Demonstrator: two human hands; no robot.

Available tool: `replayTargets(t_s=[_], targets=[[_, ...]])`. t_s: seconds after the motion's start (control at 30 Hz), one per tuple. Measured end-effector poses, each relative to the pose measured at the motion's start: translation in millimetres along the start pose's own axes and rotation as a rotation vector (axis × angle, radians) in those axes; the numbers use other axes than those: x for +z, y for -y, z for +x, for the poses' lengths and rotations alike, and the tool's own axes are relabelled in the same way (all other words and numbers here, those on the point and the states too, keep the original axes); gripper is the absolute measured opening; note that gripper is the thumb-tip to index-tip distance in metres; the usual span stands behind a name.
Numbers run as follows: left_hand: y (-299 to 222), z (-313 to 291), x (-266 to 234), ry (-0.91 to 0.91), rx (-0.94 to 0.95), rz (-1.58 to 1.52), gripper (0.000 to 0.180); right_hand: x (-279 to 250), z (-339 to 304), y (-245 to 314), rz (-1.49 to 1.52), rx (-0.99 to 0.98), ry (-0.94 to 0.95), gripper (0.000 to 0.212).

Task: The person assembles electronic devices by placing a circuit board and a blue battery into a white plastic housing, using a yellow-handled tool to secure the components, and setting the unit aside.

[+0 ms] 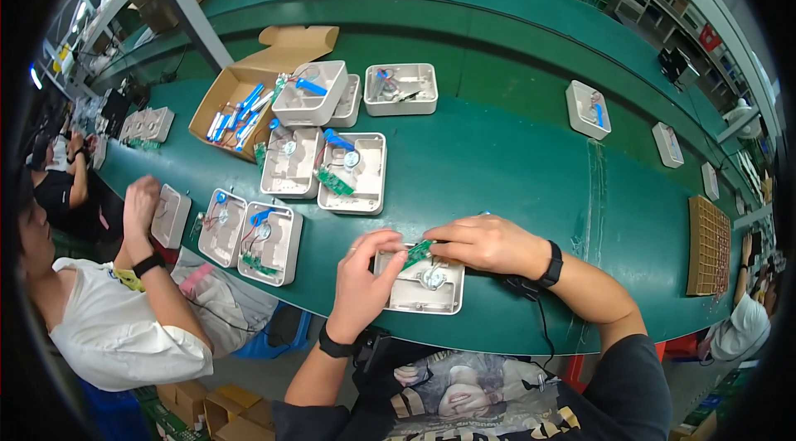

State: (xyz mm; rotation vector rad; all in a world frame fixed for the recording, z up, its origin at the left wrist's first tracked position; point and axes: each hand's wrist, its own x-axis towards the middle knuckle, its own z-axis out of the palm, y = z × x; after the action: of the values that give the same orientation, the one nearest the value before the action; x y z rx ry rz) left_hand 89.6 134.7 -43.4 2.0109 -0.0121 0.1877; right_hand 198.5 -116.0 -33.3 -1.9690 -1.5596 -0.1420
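Observation:
Near the front edge of the bench, a white plastic housing (404,298) lies open side up with a round metallic part (432,278) inside. Over its far side a small green circuit board (417,254) is tilted between my hands. My right hand (489,244) pinches the board's right end, its fingertips partly hidden behind it. My left hand (362,282) is closed at the other end, thumb against the board and fingers curled by the housing's far left corner. Exactly how far the left fingers grip the board is hidden.
Several similar housings (379,161) with boards and blue cells stand ahead to the left, beside a cardboard box (217,99) of blue and white cells. More housings (604,128) lie at the far right. A co-worker (137,300) sits at my left. A black cable (545,325) hangs by my right forearm.

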Motion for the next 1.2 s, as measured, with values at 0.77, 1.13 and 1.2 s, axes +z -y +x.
replayTargets(t_s=[0.77, 1.13, 1.2], targets=[[5, -13, 17, 0.108, 0.128, 0.123, 0.042, -13, 1, 29, 0.019, 0.232, 0.093, 0.021], [11, -9, 16, 0.123, 0.239, 0.163, 0.027, 1, 1, 36, -0.030, 0.280, 0.120, 0.013], [9, -9, 15, 0.121, 0.318, 0.245, 0.019, 2, 0, 38, -0.071, 0.310, 0.162, 0.014]])
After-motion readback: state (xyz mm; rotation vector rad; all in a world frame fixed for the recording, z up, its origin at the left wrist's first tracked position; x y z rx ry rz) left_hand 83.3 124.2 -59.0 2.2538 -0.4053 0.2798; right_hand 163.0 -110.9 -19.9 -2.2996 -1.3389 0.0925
